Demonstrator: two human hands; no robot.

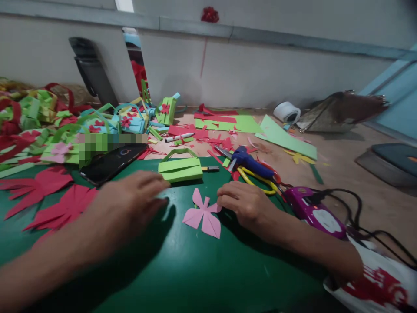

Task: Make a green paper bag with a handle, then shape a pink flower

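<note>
Over the green mat, a pink paper flower (203, 215) lies with its petals spread. My right hand (243, 202) has its curled fingertips pinched at the flower's right upper petal. To the left, my left hand (138, 195) is raised above the mat, slightly blurred, its thumb and fingers apart with nothing between them. Just beyond its fingertips sits a small lime-green paper bag (180, 168) with a looped handle. A cutter (210, 168) with a dark end lies against the bag's right side.
Red paper flowers (65, 206) and a black phone (112, 163) are at left, near piled paper bags (130, 121). A blue glue gun (249, 163), yellow-handled scissors (257, 184) and a purple power strip (314, 213) with cables lie at right. Paper scraps line the back.
</note>
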